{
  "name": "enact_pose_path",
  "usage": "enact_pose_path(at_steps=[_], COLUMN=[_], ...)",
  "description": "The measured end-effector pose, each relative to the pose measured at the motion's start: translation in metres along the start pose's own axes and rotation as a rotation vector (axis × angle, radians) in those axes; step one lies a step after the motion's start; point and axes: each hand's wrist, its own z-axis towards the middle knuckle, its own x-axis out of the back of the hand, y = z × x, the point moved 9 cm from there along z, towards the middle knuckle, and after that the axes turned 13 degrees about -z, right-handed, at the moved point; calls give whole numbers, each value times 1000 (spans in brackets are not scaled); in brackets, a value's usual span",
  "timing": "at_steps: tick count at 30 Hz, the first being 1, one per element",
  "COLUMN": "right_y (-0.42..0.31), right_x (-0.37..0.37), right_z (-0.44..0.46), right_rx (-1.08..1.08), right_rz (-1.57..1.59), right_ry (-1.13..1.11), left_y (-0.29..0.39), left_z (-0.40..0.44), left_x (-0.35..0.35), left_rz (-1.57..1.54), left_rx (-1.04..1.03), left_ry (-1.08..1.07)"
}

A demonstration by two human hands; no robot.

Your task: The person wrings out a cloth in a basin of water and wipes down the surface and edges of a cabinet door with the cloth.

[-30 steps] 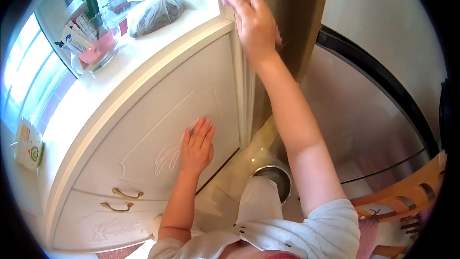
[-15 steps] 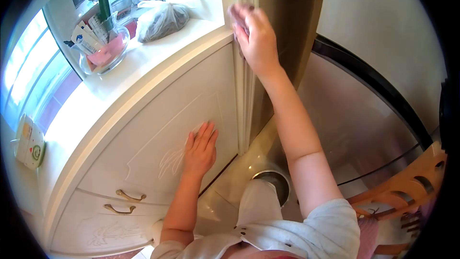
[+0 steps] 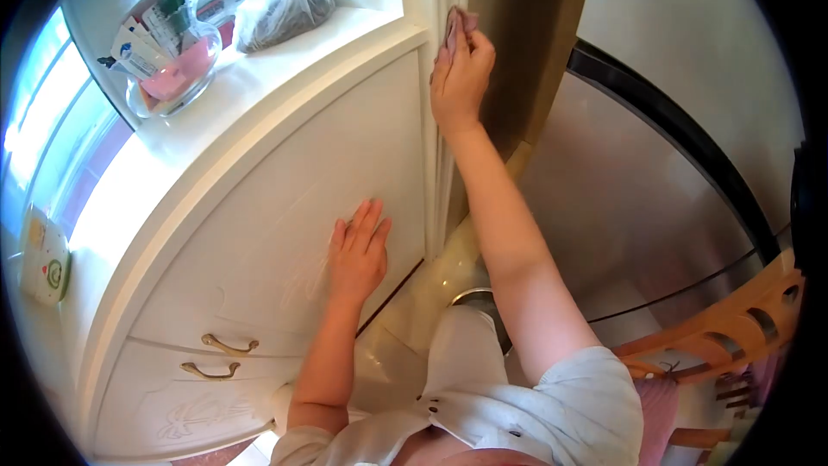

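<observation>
My right hand (image 3: 463,78) is closed on a pinkish-brown cloth (image 3: 461,22), pressed to the white door-frame trim (image 3: 438,138) beside the cabinet. Part of the cloth is hidden behind the fingers. Lower down, my left hand (image 3: 359,250) rests with its fingers stretched out on the white cabinet door (image 3: 285,181), over a carved relief. It holds nothing.
On the white counter (image 3: 250,73) stand a clear bowl (image 3: 185,69) of small items and a tied plastic bag (image 3: 285,13). Two brass handles (image 3: 228,345) stick out from the cabinet. A fridge (image 3: 638,198) and a wooden chair (image 3: 716,328) are at right; a metal basin (image 3: 476,296) sits on the floor.
My right hand has shifted slightly right and down, with the cloth, along the trim. My left hand stays on the cabinet door. The camera view has tilted a little.
</observation>
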Motion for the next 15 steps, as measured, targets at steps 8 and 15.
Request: enact_pose_path(at_steps=[8, 15], right_y=[42, 43], right_x=[-11, -8], right_z=[-169, -201], right_rx=[-336, -405], right_rz=[43, 58], right_ry=[-304, -378], left_y=[-3, 4], left_z=[-2, -1], left_x=[-3, 4], left_rz=[-17, -9], left_rx=[15, -5], left_ry=[-32, -66])
